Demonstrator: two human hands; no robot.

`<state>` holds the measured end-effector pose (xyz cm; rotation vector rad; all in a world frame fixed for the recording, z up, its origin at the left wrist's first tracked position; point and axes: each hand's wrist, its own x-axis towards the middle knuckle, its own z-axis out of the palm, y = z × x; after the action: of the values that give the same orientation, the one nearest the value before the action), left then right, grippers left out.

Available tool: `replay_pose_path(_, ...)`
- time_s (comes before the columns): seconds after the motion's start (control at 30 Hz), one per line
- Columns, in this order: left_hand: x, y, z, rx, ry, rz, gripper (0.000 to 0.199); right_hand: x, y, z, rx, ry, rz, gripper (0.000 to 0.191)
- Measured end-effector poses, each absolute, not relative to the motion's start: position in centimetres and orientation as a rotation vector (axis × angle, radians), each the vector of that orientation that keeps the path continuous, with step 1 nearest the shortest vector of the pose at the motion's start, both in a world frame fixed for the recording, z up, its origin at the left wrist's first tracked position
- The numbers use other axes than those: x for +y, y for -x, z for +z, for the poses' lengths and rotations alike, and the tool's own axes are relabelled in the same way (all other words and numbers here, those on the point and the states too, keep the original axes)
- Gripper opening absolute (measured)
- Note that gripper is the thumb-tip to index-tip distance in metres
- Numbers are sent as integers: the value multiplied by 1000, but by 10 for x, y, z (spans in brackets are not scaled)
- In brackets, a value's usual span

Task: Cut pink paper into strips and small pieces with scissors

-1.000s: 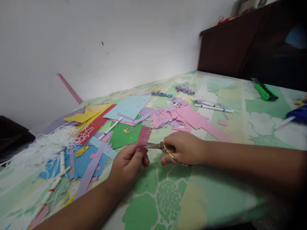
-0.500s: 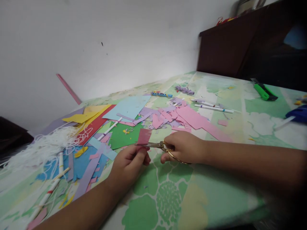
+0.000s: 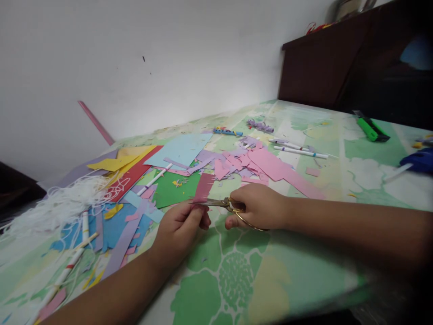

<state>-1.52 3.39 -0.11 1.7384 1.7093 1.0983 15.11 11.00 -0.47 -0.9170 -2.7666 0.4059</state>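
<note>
My left hand point(image 3: 184, 222) pinches the near end of a dark pink paper strip point(image 3: 204, 186), which stands up from the fingers and has small cuts along its right edge. My right hand point(image 3: 257, 205) is closed round the gold handles of a pair of scissors point(image 3: 221, 203). The blades point left and lie across the strip just above my left fingertips. Behind the strip, a green paper sheet point(image 3: 176, 189) lies on the table. The lower end of the strip is hidden in my left fingers.
White string point(image 3: 67, 198) is heaped at left by blue paper point(image 3: 117, 230). Pink and purple scraps point(image 3: 237, 163) spread past my hands, with a light blue sheet point(image 3: 179, 150) beside them. White marker-like sticks point(image 3: 301, 152) and a green box cutter point(image 3: 372, 129) lie at right. A wall stands behind.
More of the pink strip now shows above my left fingers, and its top reaches higher. The scissors have shifted slightly left and up, staying across the paper.
</note>
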Motion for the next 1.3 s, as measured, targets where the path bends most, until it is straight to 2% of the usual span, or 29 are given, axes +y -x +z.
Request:
replay_pose_path(0.33,33,15,0,1659,-1736,1105,24,110,-150,-6,-2756,921,403,52)
replay_pose_path(0.83,35,15,-6,1446,-1394,1207,20,110,-150,-6,-2745,939,387,52)
replay_pose_path(1.3,34,12,-1,1547,-1582,1144,27,109,-151,-6,-2789,901,348,56)
